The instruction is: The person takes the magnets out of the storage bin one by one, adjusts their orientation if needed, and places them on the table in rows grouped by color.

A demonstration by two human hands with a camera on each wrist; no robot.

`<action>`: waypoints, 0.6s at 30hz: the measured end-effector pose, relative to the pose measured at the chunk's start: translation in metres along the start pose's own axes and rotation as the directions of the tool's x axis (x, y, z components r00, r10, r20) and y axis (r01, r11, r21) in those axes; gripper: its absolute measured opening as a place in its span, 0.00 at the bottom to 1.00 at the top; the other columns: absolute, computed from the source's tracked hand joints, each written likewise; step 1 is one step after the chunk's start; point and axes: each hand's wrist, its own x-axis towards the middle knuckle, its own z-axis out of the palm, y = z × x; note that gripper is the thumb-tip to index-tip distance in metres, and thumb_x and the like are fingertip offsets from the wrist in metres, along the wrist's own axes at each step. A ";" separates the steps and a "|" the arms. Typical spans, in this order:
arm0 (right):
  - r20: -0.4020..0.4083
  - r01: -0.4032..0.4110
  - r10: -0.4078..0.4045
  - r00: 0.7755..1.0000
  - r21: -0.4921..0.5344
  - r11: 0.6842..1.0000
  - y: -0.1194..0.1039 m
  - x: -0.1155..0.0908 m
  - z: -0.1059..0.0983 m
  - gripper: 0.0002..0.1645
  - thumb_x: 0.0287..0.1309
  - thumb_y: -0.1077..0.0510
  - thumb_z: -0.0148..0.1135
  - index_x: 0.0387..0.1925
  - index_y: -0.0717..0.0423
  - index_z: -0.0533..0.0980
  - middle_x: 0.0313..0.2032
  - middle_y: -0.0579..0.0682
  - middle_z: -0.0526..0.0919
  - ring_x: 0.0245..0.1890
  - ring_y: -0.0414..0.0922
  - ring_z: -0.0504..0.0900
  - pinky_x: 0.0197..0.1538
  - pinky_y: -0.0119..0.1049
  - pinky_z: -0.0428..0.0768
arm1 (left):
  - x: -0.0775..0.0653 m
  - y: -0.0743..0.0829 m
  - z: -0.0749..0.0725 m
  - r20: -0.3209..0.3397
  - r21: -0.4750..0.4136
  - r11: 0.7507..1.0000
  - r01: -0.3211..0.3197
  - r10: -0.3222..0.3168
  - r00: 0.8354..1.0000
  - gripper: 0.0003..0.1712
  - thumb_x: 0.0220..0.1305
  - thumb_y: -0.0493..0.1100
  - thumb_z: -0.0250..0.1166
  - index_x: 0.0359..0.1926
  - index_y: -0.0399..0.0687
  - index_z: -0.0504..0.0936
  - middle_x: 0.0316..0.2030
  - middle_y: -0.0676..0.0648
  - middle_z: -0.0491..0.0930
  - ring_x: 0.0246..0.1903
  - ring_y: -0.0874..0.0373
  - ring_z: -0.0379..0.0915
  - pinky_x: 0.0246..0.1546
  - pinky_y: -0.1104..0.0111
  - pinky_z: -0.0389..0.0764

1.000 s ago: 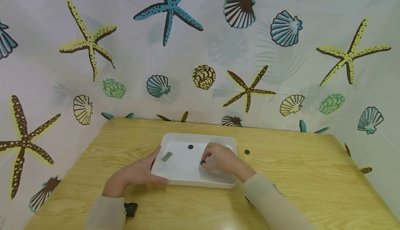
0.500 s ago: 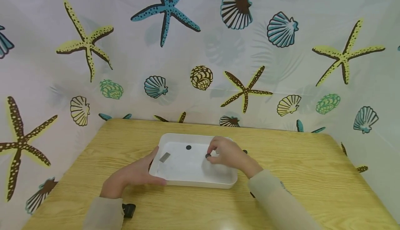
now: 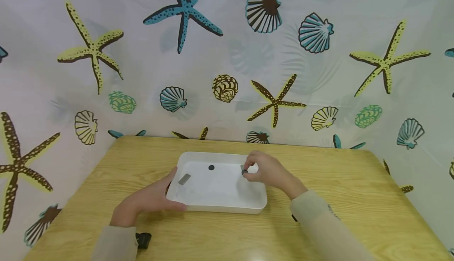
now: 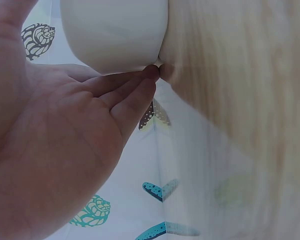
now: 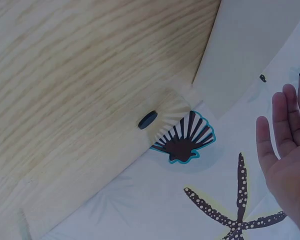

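Pinching a black disc [image 3: 244, 172] in the right hand [image 3: 271, 169], over the tray's [image 3: 220, 209] right part, perhaps touching its floor, impossible to tell! Gripping the tray's left end with the left hand [image 3: 152, 198], thumb at the front. Looking midway through: counting a second disc [image 3: 211, 167] inside near the back wall, a bar [image 3: 184, 179] inside at the left; now spotting a third disc [image 5: 148, 120] outside on the counter [image 3: 337, 182], lost from the head view. Missing the pinched disc in both wrist views. Catching just part of a black object [image 3: 143, 240] by the left sleeve [image 3: 115, 243].
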 end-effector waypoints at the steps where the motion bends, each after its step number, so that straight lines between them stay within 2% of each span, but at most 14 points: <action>1: -0.001 -0.012 0.012 1.000 -0.003 1.000 0.002 -0.001 -0.002 0.08 0.61 0.51 0.73 0.38 0.47 0.82 0.45 0.43 0.83 0.49 0.50 0.83 0.55 0.44 0.80 | 0.000 0.000 0.000 0.000 0.001 1.000 0.002 -0.002 1.000 0.82 0.50 0.65 0.80 0.82 0.40 0.28 0.83 0.33 0.37 0.81 0.34 0.42 0.77 0.37 0.52; 7: -0.027 -0.065 0.065 0.998 -0.009 0.998 0.012 -0.011 -0.013 0.08 0.61 0.52 0.73 0.37 0.48 0.83 0.46 0.45 0.83 0.50 0.51 0.82 0.56 0.46 0.81 | 0.001 0.001 0.000 0.007 -0.007 1.000 -0.008 0.008 1.000 0.82 0.51 0.64 0.80 0.82 0.39 0.27 0.83 0.33 0.36 0.81 0.33 0.41 0.76 0.36 0.51; 13: -0.058 -0.058 0.057 0.997 -0.016 0.998 0.028 -0.021 -0.022 0.06 0.61 0.53 0.72 0.36 0.49 0.83 0.45 0.46 0.84 0.49 0.49 0.82 0.55 0.47 0.82 | 0.000 0.003 -0.001 0.009 -0.008 1.000 -0.019 0.019 1.000 0.82 0.52 0.63 0.79 0.82 0.39 0.27 0.83 0.33 0.36 0.80 0.33 0.42 0.76 0.35 0.52; 18: -0.080 -0.055 0.053 0.995 -0.020 0.998 0.045 -0.031 -0.027 0.05 0.61 0.53 0.71 0.35 0.48 0.83 0.45 0.46 0.84 0.50 0.51 0.83 0.54 0.47 0.82 | 0.000 0.004 0.000 0.013 0.009 1.000 0.004 -0.004 1.000 0.82 0.52 0.65 0.79 0.82 0.39 0.27 0.82 0.32 0.37 0.80 0.33 0.44 0.76 0.36 0.53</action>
